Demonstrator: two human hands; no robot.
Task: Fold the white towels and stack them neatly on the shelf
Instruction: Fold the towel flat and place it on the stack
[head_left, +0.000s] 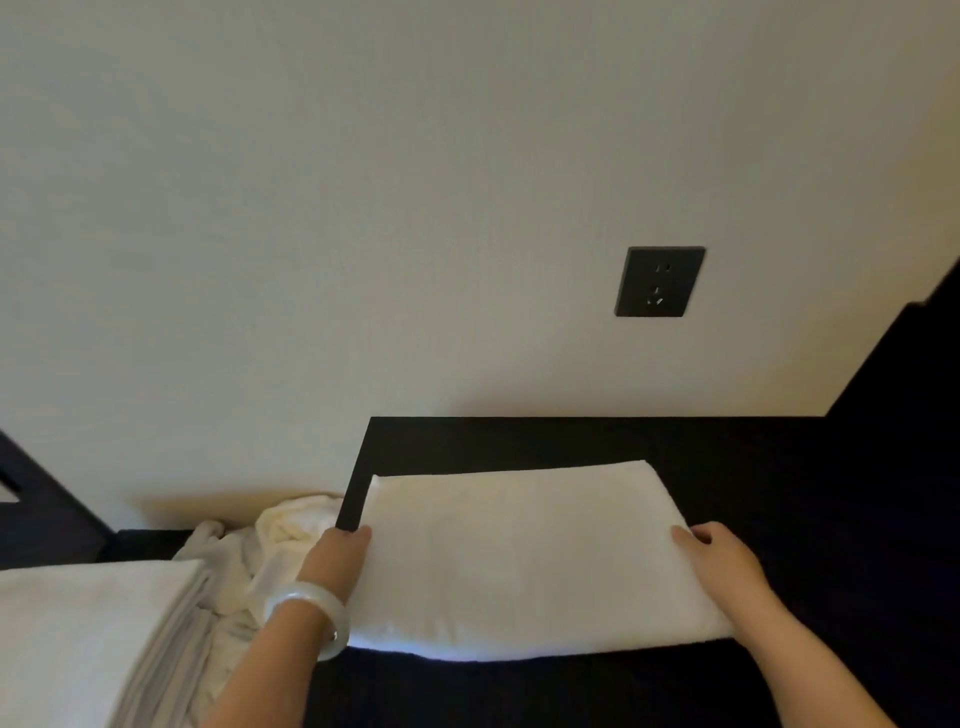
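Left hand (337, 558): grips the towel (519, 561) by its left edge, thumb on top, fingers hidden beneath.
Right hand (724, 564): fingers bent over the right edge, holding it.
Towel: folded, lying flat on the dark shelf (779, 467), near its left end.
Advice: bring both sides level and smooth out slack before release.
Beside: bracelet (306, 608) on the left wrist; loose towel heap (291, 525); folded white stack (78, 634).
Behind: pale wall (363, 208), dark socket (660, 281).
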